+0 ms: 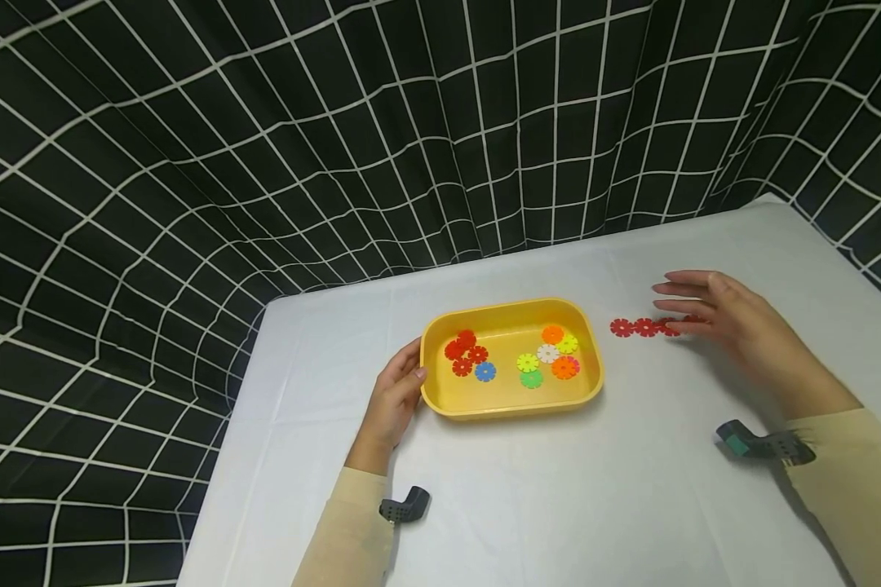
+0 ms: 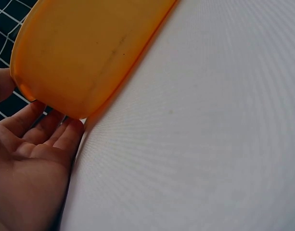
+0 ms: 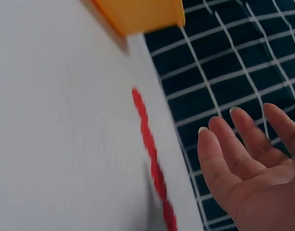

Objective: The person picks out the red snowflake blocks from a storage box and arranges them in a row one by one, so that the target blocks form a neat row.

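Observation:
My left hand holds the left end of a yellow plastic tray, thumb at the rim and fingers against the outer wall. The left wrist view shows the fingertips at the tray's lower edge. Inside lie red notched flower discs and a blue disc at the left, with orange, yellow, green, pink and white discs at the right. My right hand hovers with spread, slightly bent fingers and holds nothing. It partly covers a row of red discs on the table, seen edge-on in the right wrist view.
A white cloth covers the table. Behind and to the left hangs a black curtain with a white grid, which also runs along the right side. Each wrist carries a small dark camera.

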Tool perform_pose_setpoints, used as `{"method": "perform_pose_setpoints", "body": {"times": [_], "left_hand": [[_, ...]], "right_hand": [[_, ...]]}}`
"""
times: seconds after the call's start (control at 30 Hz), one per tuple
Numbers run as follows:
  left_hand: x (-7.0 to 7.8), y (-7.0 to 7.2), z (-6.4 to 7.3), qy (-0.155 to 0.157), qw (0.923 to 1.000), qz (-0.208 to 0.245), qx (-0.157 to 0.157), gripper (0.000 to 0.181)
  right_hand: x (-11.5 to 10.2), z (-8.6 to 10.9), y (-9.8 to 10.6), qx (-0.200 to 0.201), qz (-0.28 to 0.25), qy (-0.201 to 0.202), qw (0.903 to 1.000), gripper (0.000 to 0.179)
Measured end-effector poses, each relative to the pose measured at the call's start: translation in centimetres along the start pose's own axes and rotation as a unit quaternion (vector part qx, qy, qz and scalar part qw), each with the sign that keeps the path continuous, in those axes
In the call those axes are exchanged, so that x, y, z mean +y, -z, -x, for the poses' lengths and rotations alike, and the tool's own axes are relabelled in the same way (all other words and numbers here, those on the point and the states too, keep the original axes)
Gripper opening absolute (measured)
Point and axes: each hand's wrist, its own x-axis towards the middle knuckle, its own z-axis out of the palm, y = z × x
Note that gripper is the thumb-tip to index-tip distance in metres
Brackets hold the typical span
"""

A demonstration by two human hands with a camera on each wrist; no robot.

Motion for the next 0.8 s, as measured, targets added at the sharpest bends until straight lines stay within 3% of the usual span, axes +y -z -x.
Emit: {"method": "perform_pose_setpoints", "body": {"times": [0.4, 0.8], "left_hand": [[-0.1, 0.0, -0.1, 0.006, 1.0, 0.002, 0.004, 0.052], [0.0, 0.1, -0.1, 0.005, 1.0, -0.002, 0.002, 0.052]], "right_hand": [[-3.1, 0.1, -3.9, -0.07, -0.06, 0.056, 0.9942, 0.047], [-6.1, -1.6, -8.5, -0.102, -0.034, 0.002, 0.9941, 0.048]]}}
